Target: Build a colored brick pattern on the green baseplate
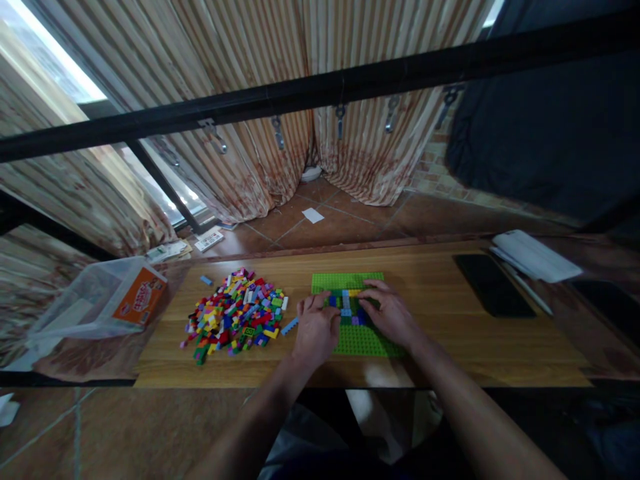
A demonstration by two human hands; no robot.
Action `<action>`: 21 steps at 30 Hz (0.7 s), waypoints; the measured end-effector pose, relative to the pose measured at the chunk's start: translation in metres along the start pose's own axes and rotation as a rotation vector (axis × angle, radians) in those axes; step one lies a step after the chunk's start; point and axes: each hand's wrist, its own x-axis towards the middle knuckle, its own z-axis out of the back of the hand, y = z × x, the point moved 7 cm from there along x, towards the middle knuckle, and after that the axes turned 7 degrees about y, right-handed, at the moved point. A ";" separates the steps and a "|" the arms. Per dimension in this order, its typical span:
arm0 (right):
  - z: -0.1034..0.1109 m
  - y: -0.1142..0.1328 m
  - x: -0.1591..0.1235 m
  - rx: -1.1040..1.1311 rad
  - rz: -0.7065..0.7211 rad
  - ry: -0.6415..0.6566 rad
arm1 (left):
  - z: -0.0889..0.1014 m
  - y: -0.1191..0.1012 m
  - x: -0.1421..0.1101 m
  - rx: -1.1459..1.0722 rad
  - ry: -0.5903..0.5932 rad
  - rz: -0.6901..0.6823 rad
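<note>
Bricks (346,301) on the green baseplate (370,343) appear light, rigid; best pinched by their sides. Left hand (316,327) and right hand (389,310): fingers bent, grip indeterminable.

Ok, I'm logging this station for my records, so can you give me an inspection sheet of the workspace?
Surface: wooden tabletop, bare wood showing between the items.
Job's things: green baseplate bearing coloured bricks; loose brick pile to its left.
Clutter: flat black slab towards the right end, white stick beside it.
Hands: left hand and right hand both at the baseplate's bricks; whether either grips one, I can't tell.
Cables: nothing seen.
Surroundings: transparent bin at left; striped curtains and tiled floor beyond.
</note>
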 end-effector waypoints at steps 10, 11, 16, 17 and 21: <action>-0.002 -0.005 -0.001 -0.024 -0.012 0.027 | -0.007 -0.004 0.000 0.003 0.016 0.010; -0.003 -0.005 -0.001 -0.023 -0.013 0.027 | -0.006 -0.003 0.000 0.003 0.004 0.012; -0.002 0.001 -0.002 -0.005 -0.001 0.027 | -0.003 -0.001 0.000 -0.012 -0.033 0.011; -0.002 0.002 -0.002 -0.001 0.010 0.032 | -0.004 -0.001 0.000 -0.017 -0.032 0.008; -0.005 0.007 -0.003 -0.011 0.035 0.061 | -0.004 0.000 -0.001 -0.042 -0.034 0.000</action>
